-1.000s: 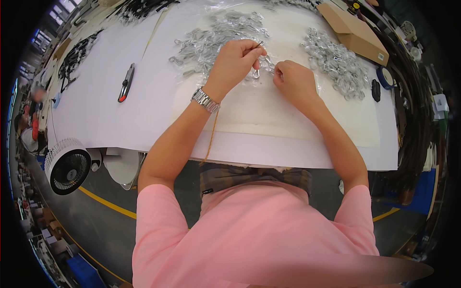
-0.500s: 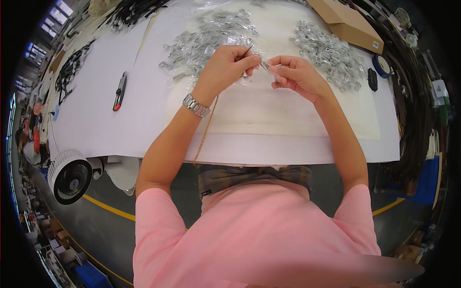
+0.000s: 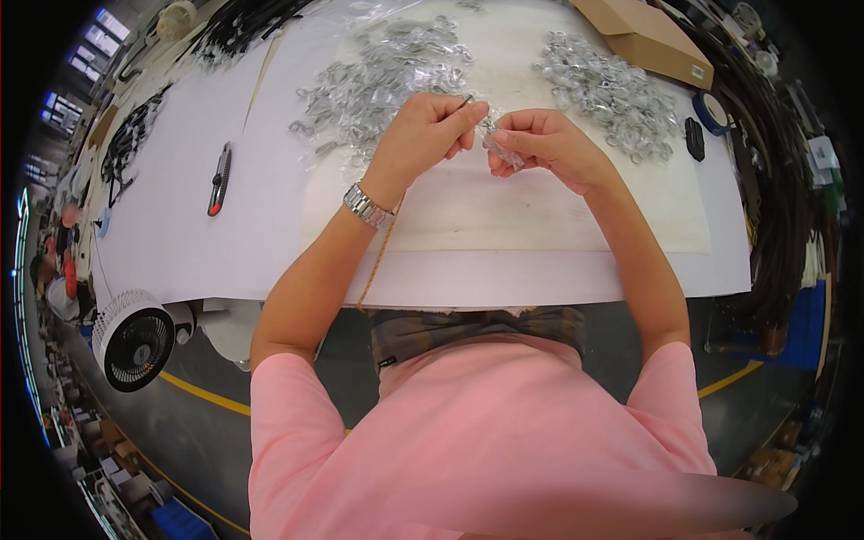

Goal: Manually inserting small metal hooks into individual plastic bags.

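Over the middle of the white table (image 3: 261, 261), my two hands meet with fingertips almost touching. My left hand (image 3: 425, 137), wearing a metal wristwatch (image 3: 367, 206), is closed in a pinch; a thin dark pointed tool (image 3: 466, 101) sticks out past its thumb and forefinger. In my right hand (image 3: 551, 148), thumb and fingers pinch a small clear plastic bag (image 3: 504, 153), with a shiny metal bit at its upper end. Behind my left hand spreads a heap of small bagged metal pieces (image 3: 387, 67). A second heap (image 3: 612, 94) lies beyond my right hand.
A utility knife (image 3: 220, 180) lies at left, with black straps (image 3: 135, 135) farther left. At the far right are a cardboard box (image 3: 648, 40), a blue tape roll (image 3: 713, 113) and a small black object (image 3: 694, 139). A yellowish cord (image 3: 380, 256) hangs over the front edge. A fan (image 3: 137, 340) stands lower left.
Both hands have come slightly nearer to me. My right hand has tilted, so more of the clear bag shows below its fingertips. The view has shifted slightly.
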The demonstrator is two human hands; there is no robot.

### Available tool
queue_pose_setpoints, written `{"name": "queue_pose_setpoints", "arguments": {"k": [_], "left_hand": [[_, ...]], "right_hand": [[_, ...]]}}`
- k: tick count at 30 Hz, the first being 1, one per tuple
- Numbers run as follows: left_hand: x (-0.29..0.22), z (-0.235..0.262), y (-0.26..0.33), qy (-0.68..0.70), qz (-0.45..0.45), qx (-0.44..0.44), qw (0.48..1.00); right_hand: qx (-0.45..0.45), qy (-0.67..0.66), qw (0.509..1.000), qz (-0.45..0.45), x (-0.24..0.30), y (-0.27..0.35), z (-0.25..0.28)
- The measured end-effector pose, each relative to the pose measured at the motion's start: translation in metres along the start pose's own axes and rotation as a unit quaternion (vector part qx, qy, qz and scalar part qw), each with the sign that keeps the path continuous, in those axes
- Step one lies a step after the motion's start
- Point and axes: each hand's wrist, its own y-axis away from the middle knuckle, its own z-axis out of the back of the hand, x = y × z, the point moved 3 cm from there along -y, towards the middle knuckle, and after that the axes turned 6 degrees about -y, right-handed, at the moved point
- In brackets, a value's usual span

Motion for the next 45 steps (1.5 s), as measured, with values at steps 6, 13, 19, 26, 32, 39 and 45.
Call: {"name": "queue_pose_setpoints", "arguments": {"k": [6,13,19,26,32,39,45], "left_hand": [[0.000,0.002,0.001,-0.139,-0.089,-0.034,0.986],[-0.001,0.004,0.001,-0.128,-0.177,-0.080,0.973],[-0.005,0.006,0.000,-0.068,-0.050,0.064,0.994],[-0.008,0.000,0.005,-0.181,-0.138,0.011,0.974],[-0.007,-0.008,0.005,-0.136,-0.180,-0.075,0.971],[-0.002,-0.005,0.002,0.009,-0.047,-0.035,0.998],[-0.005,-0.026,0.009,0.196,-0.002,0.026,0.980]], "right_hand": [[0.004,-0.126,0.991,-0.041,-0.007,-0.003,-0.001],[-0.006,-0.021,1.000,-0.022,-0.001,0.000,-0.002],[0.038,0.008,0.998,-0.039,0.002,0.005,-0.002],[0.066,-0.073,0.993,-0.068,0.003,0.004,-0.011],[0.031,-0.016,0.998,-0.046,-0.004,0.001,-0.002],[-0.158,-0.194,0.962,0.111,0.006,-0.001,0.012],[-0.117,-0.248,0.958,0.081,-0.012,-0.012,-0.015]]}}
